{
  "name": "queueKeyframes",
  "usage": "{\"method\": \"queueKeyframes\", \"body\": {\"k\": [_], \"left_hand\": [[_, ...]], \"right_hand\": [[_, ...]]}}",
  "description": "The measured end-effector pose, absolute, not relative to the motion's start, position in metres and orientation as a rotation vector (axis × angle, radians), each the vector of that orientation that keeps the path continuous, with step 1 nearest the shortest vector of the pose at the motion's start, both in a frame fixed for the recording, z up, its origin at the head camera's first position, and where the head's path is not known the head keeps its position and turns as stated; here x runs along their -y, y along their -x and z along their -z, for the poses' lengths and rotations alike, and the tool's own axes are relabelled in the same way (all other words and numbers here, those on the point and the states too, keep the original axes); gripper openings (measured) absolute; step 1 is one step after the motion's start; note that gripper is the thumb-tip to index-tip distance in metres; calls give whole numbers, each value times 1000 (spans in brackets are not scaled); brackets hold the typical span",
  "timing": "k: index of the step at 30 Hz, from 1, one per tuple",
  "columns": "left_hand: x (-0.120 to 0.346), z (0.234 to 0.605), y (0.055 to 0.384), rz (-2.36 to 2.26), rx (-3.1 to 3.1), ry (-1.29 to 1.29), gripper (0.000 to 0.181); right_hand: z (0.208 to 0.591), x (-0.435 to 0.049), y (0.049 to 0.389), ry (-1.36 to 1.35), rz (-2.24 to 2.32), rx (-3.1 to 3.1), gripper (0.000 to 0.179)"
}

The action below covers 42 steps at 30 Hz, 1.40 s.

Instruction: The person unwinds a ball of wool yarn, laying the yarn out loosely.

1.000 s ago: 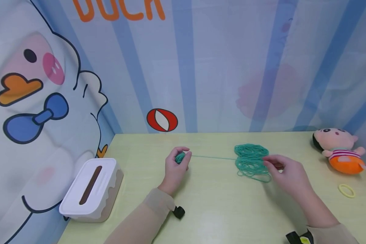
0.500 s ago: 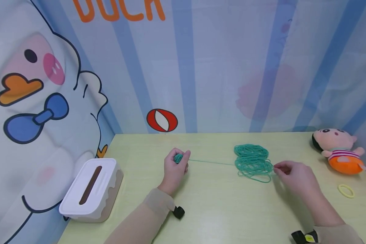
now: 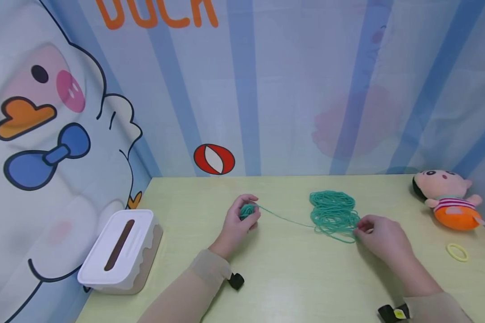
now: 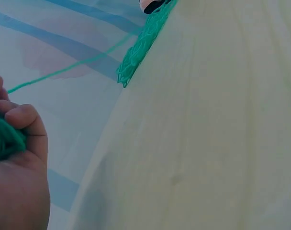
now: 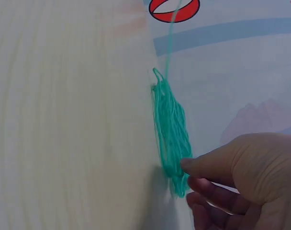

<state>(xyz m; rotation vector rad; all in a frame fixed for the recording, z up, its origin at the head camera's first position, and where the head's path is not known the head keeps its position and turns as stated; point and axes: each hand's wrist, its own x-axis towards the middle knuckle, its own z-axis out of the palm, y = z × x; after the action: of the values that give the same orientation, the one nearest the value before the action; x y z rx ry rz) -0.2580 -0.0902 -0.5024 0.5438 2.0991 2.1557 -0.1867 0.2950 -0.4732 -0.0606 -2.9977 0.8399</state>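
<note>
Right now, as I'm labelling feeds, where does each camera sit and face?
Head: worn there, facing forward and down at the table; left hand, right hand, sleeves show.
Left wrist: worn there, facing yarn ball and yarn pile; left hand shows.
Right wrist: worn there, facing yarn pile; right hand shows.
Wrist views share yarn pile.

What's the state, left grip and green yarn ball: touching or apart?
Touching. The left wrist view shows the left grip with its fingers curled round the green yarn ball, no gap between.
</note>
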Motion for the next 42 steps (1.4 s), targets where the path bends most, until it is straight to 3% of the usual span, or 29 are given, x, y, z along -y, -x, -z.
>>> {"method": "queueKeyframes", "body": {"k": [9,15,19,26,36,42], "left_hand": [[89,500,255,-2158,-1958,-644,26],[89,498,255,-2103,-1994,-669,33],[88,497,254,-2083,-1999,-700,40],[83,500,256,-2037,-2181,-659,41],[85,501,257,-1989,-2395,-467,24],[86,499,256,-1915,-2444,-530,29]], "right_hand": [[457,-214,188,-372,-938,2724,28],[454,-155,199,-546,-1040,2750,48],[456,-133,208,-569,-1023,2819,48],[454,-128,207,-537,-1094,2716,19],[453,-140,201,-643,-1138,2504,17],[453,-145,198,-676,-1171,2478,17]]}}
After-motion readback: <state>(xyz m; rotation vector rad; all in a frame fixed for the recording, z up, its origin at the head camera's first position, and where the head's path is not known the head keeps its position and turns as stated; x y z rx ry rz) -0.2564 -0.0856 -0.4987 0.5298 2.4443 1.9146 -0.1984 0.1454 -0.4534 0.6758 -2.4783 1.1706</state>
